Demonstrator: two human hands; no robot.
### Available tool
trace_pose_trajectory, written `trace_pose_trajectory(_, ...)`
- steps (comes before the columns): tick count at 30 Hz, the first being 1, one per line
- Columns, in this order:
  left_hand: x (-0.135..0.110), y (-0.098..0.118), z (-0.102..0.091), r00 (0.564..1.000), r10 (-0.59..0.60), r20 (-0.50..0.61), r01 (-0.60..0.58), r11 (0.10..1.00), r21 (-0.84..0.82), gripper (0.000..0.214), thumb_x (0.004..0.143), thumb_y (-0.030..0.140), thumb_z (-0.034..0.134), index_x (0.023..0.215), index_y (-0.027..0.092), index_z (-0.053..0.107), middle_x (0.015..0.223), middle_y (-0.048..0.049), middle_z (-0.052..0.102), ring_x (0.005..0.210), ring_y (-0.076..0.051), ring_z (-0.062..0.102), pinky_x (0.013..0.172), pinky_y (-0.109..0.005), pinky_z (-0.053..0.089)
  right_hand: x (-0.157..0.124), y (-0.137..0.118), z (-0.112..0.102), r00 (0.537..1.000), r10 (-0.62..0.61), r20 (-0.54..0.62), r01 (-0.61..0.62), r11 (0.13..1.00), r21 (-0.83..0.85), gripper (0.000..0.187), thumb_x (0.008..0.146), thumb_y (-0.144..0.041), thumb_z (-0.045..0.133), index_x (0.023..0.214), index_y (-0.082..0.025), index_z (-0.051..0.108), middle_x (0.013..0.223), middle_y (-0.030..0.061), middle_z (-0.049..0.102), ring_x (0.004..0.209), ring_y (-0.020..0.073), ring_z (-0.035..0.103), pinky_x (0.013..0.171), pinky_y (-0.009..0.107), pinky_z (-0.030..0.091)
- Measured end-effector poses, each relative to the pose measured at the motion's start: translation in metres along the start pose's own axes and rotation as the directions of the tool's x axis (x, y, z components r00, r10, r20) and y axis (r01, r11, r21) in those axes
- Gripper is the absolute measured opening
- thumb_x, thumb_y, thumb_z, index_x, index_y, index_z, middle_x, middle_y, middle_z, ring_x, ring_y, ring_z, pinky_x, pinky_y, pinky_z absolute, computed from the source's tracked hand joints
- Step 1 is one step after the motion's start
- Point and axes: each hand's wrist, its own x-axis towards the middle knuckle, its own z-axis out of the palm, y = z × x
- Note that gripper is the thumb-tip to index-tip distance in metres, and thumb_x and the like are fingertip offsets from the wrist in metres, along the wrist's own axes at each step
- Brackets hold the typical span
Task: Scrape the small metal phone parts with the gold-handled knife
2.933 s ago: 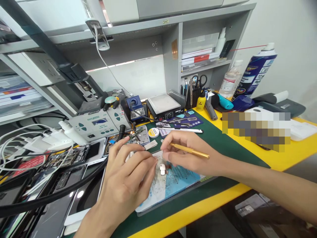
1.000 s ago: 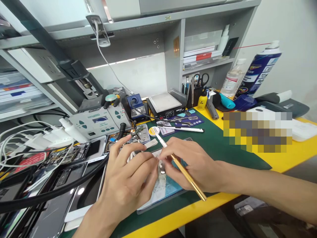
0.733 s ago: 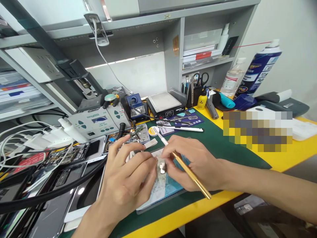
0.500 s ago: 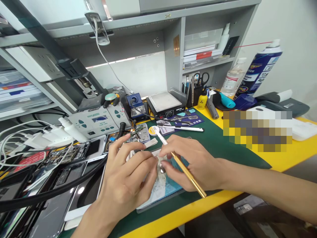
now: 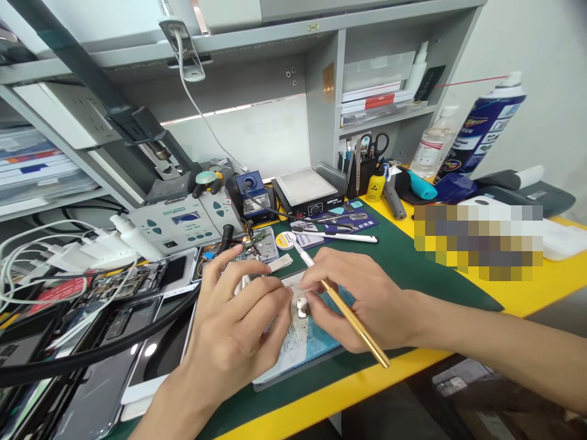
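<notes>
My left hand hovers over a blue printed mat, fingers curled, its fingertips pinched beside a small white part. My right hand meets it from the right. A gold-handled tool with a white tip lies across the right hand, the tip pointing away from me. The right fingertips press at the same small white part. What the left fingertips grip is too small to name.
A green mat covers the yellow bench. Opened phones and cables lie at the left. A soldering station, hot plate, tool holder with scissors, spray can and bottle stand behind.
The gold tool swung from lying flat toward the right to pointing down toward me. Both hands stayed pinched at the small white part, shifting only slightly.
</notes>
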Motion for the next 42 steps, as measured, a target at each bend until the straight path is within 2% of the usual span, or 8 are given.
trace_pose_trajectory(4, -0.001, 0.000, -0.001, 1.000, -0.001, -0.004, 0.001, 1.000, -0.003, 0.016, 0.080, 0.008, 0.074, 0.088, 0.020, 0.068, 0.084, 0.0010, 0.076, 0.092, -0.022, 0.065, 0.104, -0.057, 0.046, 0.000, 0.001, 0.001, 0.999, -0.040, -0.001, 0.040, 0.999, -0.018, 0.020, 0.086, -0.008, 0.058, 0.103, -0.019, 0.056, 0.083, 0.0054, 0.064, 0.074, 0.0174, 0.056, 0.066, 0.030, 0.049)
trace_pose_trajectory(8, -0.001, 0.001, -0.002, 1.000, -0.001, 0.001, 0.001, 1.000, -0.002, 0.016, 0.080, 0.007, 0.073, 0.087, 0.019, 0.067, 0.084, 0.0008, 0.076, 0.092, -0.023, 0.066, 0.104, -0.058, 0.045, 0.000, 0.001, 0.002, 0.997, -0.073, 0.023, 0.073, 0.997, -0.005, 0.018, 0.089, -0.004, 0.055, 0.100, -0.018, 0.058, 0.081, 0.0051, 0.064, 0.076, 0.0165, 0.057, 0.068, 0.028, 0.050)
trace_pose_trajectory(19, -0.002, 0.000, -0.003, 1.000, 0.001, 0.009, -0.001, 1.000, 0.005, 0.017, 0.081, 0.007, 0.072, 0.089, 0.020, 0.066, 0.085, 0.0013, 0.076, 0.093, -0.023, 0.066, 0.105, -0.057, 0.045, 0.001, -0.001, -0.002, 0.998, -0.065, 0.015, 0.065, 0.998, 0.003, 0.022, 0.079, -0.001, 0.057, 0.095, -0.017, 0.058, 0.076, 0.0036, 0.062, 0.070, 0.0158, 0.053, 0.064, 0.027, 0.047)
trace_pose_trajectory(33, -0.001, 0.000, 0.001, 1.000, -0.018, -0.009, 0.018, 1.000, -0.009, 0.016, 0.080, 0.008, 0.074, 0.091, 0.017, 0.066, 0.087, -0.0017, 0.074, 0.094, -0.023, 0.065, 0.103, -0.058, 0.046, 0.001, 0.000, 0.002, 0.997, -0.079, 0.009, 0.079, 0.996, 0.031, 0.015, 0.083, 0.000, 0.059, 0.093, -0.011, 0.064, 0.077, 0.0060, 0.064, 0.072, 0.0149, 0.055, 0.066, 0.027, 0.047)
trace_pose_trajectory(35, -0.002, 0.000, 0.001, 1.000, -0.020, -0.007, 0.020, 1.000, -0.006, 0.017, 0.080, 0.008, 0.074, 0.092, 0.017, 0.066, 0.088, -0.0022, 0.074, 0.095, -0.024, 0.065, 0.103, -0.058, 0.046, 0.002, -0.002, 0.000, 1.000, -0.015, 0.005, 0.014, 0.997, 0.079, 0.015, 0.081, -0.002, 0.060, 0.092, -0.011, 0.063, 0.077, 0.0051, 0.064, 0.069, 0.0144, 0.056, 0.065, 0.027, 0.048)
trace_pose_trajectory(37, -0.003, -0.001, 0.001, 1.000, -0.023, -0.006, 0.023, 1.000, -0.005, 0.018, 0.080, 0.008, 0.074, 0.093, 0.017, 0.067, 0.089, -0.0021, 0.075, 0.095, -0.024, 0.065, 0.104, -0.058, 0.046, 0.004, -0.005, -0.003, 0.991, 0.133, 0.021, -0.135, 0.979, 0.154, 0.014, 0.082, -0.005, 0.062, 0.093, -0.012, 0.062, 0.078, 0.0039, 0.063, 0.066, 0.0134, 0.057, 0.062, 0.026, 0.048)
trace_pose_trajectory(40, -0.003, -0.001, 0.002, 1.000, -0.022, -0.006, 0.022, 1.000, -0.003, 0.018, 0.080, 0.008, 0.075, 0.093, 0.018, 0.068, 0.089, -0.0018, 0.075, 0.095, -0.024, 0.065, 0.103, -0.058, 0.046, 0.006, -0.008, -0.007, 0.913, 0.385, 0.133, -0.407, 0.866, 0.290, 0.010, 0.086, -0.010, 0.063, 0.095, -0.015, 0.061, 0.079, 0.0022, 0.064, 0.064, 0.0133, 0.060, 0.058, 0.025, 0.049)
trace_pose_trajectory(42, -0.002, -0.001, 0.002, 1.000, -0.020, -0.005, 0.020, 1.000, 0.001, 0.018, 0.080, 0.008, 0.075, 0.093, 0.017, 0.068, 0.090, -0.0019, 0.075, 0.095, -0.024, 0.065, 0.103, -0.058, 0.047, 0.007, -0.007, -0.009, 0.853, 0.473, 0.222, -0.522, 0.766, 0.375, 0.007, 0.089, -0.013, 0.062, 0.093, -0.017, 0.060, 0.078, 0.0017, 0.066, 0.067, 0.0150, 0.064, 0.060, 0.026, 0.051)
